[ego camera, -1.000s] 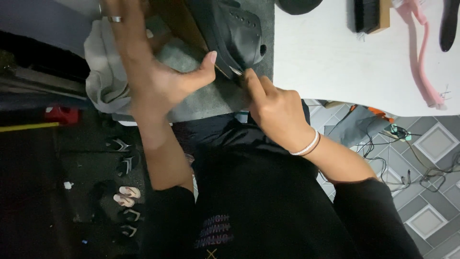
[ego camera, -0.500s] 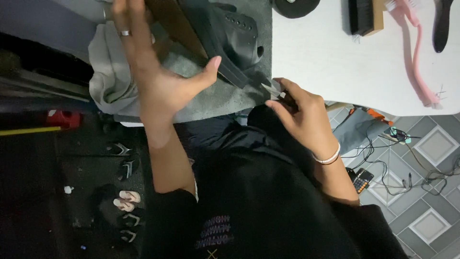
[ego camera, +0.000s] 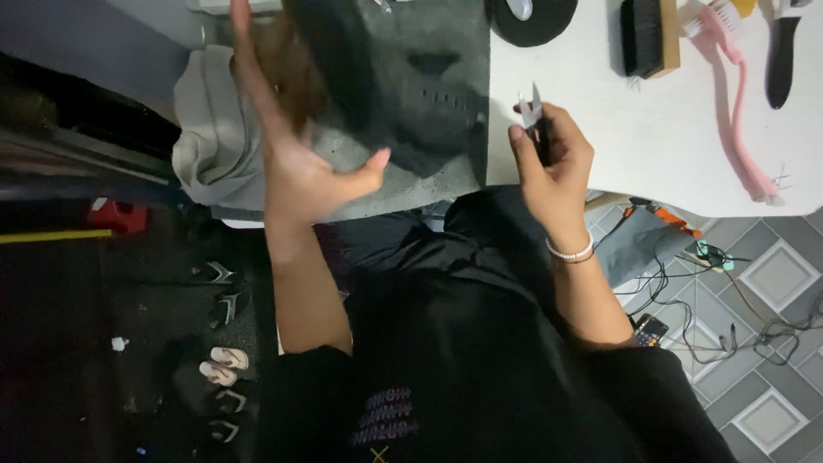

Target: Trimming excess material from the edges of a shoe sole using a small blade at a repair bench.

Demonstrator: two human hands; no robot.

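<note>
We see the left hand open, fingers spread, palm pressed against the side of a dark shoe that sits on a grey mat at the counter edge. Not a grip, more a brace; the thumb points toward the shoe's lower edge. The shoe is blurred, so we can't tell exactly how it's tilted.

The right hand is clenched around a small snipping tool, metal tip pointing up, held over the counter just right of the mat and apart from the shoe.

Around it: a grey cloth hangs off the left end of the mat, a black ring-shaped thing lies at the top edge, then a black brush, a pink brush and 1 more dark-handled tool further right. Sandals and cables are on the floor below.

Risks as we judge them:
- Shoe is only propped by an open palm near the counter edge; a slip could send it off onto the lap or floor.
- Bare metal tip is exposed close to the left thumb's reach; bringing both hands together blind could nick skin or the shoe's surface.
- Loose cloth at the edge could drag off.
</note>
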